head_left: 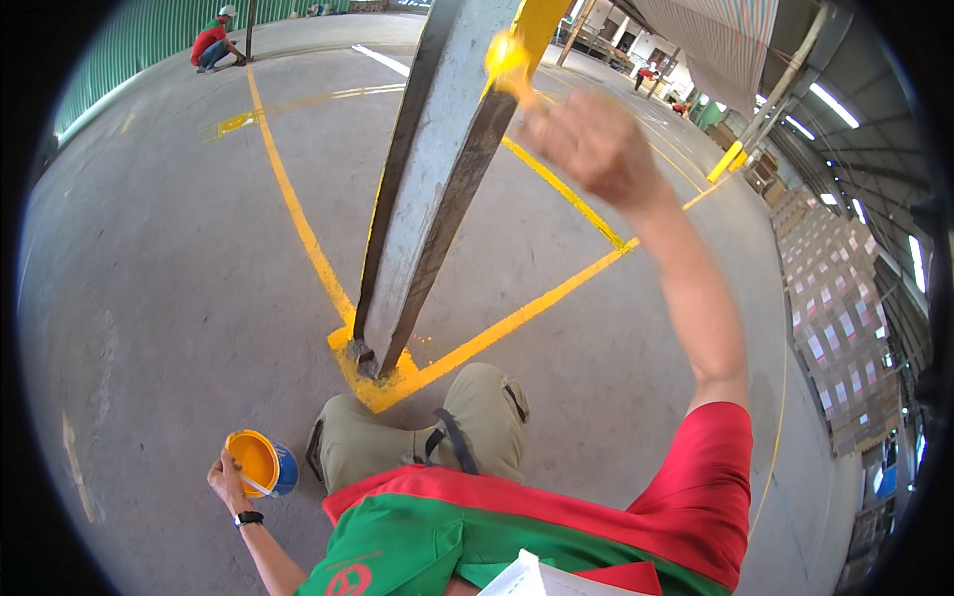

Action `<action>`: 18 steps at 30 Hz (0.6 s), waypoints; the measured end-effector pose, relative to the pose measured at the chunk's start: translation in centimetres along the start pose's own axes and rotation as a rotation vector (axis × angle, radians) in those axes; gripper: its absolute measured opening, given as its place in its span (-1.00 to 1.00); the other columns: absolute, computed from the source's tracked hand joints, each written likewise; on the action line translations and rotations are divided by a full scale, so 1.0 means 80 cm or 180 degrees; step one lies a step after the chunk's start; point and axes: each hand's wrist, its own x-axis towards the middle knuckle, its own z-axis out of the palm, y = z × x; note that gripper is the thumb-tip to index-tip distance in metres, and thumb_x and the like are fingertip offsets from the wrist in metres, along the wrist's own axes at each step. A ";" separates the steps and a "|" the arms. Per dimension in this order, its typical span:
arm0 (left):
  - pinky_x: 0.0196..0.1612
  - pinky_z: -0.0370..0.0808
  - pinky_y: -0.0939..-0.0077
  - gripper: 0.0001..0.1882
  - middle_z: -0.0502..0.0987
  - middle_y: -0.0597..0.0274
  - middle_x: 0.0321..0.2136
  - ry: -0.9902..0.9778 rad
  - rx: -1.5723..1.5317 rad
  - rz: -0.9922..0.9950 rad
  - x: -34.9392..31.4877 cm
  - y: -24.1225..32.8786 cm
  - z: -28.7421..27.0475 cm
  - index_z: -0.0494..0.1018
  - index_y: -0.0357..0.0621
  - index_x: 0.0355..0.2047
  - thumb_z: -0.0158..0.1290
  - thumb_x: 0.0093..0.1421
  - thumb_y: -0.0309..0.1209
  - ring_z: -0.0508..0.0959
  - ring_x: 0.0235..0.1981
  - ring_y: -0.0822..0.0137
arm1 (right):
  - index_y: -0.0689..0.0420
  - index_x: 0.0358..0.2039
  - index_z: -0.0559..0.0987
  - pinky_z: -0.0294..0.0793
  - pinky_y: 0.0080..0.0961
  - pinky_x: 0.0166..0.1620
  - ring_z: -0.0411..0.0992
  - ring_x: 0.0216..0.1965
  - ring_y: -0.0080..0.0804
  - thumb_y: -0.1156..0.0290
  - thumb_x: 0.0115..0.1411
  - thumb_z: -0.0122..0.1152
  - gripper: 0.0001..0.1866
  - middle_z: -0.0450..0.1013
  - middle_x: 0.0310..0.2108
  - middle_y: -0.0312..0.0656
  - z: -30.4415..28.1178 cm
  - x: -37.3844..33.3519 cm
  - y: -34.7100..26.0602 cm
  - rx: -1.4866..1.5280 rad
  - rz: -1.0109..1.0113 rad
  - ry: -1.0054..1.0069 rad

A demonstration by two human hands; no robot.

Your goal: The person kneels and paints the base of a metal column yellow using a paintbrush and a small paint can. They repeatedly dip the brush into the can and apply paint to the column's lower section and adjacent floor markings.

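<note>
My right hand [596, 149], raised and blurred by motion, is closed round a paintbrush [508, 62]. The yellow-coated bristles touch the upper edge of a grey steel column [429, 164], whose top part is yellow. Low on the left, my left hand [227, 481] grips the rim of a blue paint can [287, 470]. Yellow-orange paint [252, 461] fills the inside of the can, and a thin white strip [260, 487], perhaps its handle, crosses the near rim. Yellow paint [376, 393] surrounds the column's foot, just ahead of my knees.
Yellow floor lines [298, 214] run outward from the column's base. A person in a red top [210, 45] squats by a post at the far left. Stacked cartons [835, 308] stand along the right side. Farther back is a post with a yellow lower part [725, 161].
</note>
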 end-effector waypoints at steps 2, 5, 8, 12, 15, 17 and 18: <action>-0.40 0.38 0.44 -0.62 0.51 0.23 -0.59 0.0032 -0.0233 -0.0103 0.000 -0.006 -0.001 0.54 -0.29 -0.51 0.16 0.27 -0.19 0.45 -0.53 0.42 | 0.05 -0.36 0.56 0.45 -0.52 -0.44 0.36 -0.52 -0.49 0.22 0.15 0.41 -0.77 0.32 -0.59 -0.36 0.002 -0.015 -0.033 0.0421 0.0113 0.0190; -0.37 0.39 0.42 -0.60 0.52 0.20 -0.59 0.0027 -0.0154 -0.0102 0.002 -0.011 -0.002 0.56 -0.32 -0.49 0.17 0.27 -0.17 0.46 -0.52 0.38 | 0.11 -0.35 0.60 0.43 -0.49 -0.54 0.43 -0.59 -0.47 0.25 0.15 0.46 -0.76 0.45 -0.59 -0.33 0.009 -0.022 -0.028 0.0711 0.0852 0.0463; -0.35 0.40 0.40 -0.58 0.54 0.17 -0.58 -0.0020 -0.0120 -0.0071 0.002 -0.010 -0.002 0.57 -0.35 -0.48 0.16 0.26 -0.15 0.47 -0.50 0.36 | 0.08 -0.32 0.63 0.44 -0.52 -0.57 0.50 -0.61 -0.46 0.22 0.22 0.40 -0.79 0.57 -0.54 -0.28 0.013 -0.002 0.024 0.0687 0.1555 0.0578; -0.33 0.40 0.38 -0.56 0.54 0.15 -0.57 0.0054 0.0072 0.0037 -0.006 -0.007 -0.004 0.57 -0.36 -0.47 0.16 0.25 -0.13 0.48 -0.49 0.35 | 0.14 -0.34 0.58 0.39 -0.60 -0.57 0.45 -0.62 -0.59 0.36 0.29 0.31 -0.86 0.52 -0.59 -0.28 -0.001 0.030 0.066 0.0280 0.1452 0.1190; -0.35 0.40 0.43 -0.62 0.52 0.23 -0.60 0.0133 -0.0014 -0.0098 -0.007 -0.008 -0.008 0.56 -0.29 -0.48 0.18 0.29 -0.18 0.47 -0.51 0.41 | 0.10 -0.31 0.62 0.44 -0.59 -0.53 0.50 -0.59 -0.54 0.29 0.26 0.35 -0.84 0.56 -0.56 -0.27 -0.004 0.029 0.058 0.0462 0.1428 0.1475; -0.34 0.40 0.41 -0.62 0.53 0.22 -0.59 0.0085 -0.0079 -0.0147 -0.006 -0.010 -0.009 0.56 -0.31 -0.44 0.18 0.30 -0.18 0.47 -0.51 0.41 | 0.08 -0.26 0.66 0.50 -0.60 -0.49 0.55 -0.54 -0.48 0.24 0.22 0.39 -0.80 0.62 -0.47 -0.27 0.000 0.012 0.045 0.0464 0.1759 0.1107; -0.34 0.40 0.41 -0.63 0.53 0.22 -0.58 0.0144 0.0058 -0.0220 -0.005 -0.011 -0.010 0.56 -0.31 -0.42 0.18 0.30 -0.18 0.47 -0.51 0.40 | 0.08 -0.26 0.66 0.49 -0.59 -0.49 0.54 -0.55 -0.48 0.25 0.21 0.41 -0.80 0.61 -0.47 -0.27 0.007 0.002 0.039 0.0494 0.1574 0.1106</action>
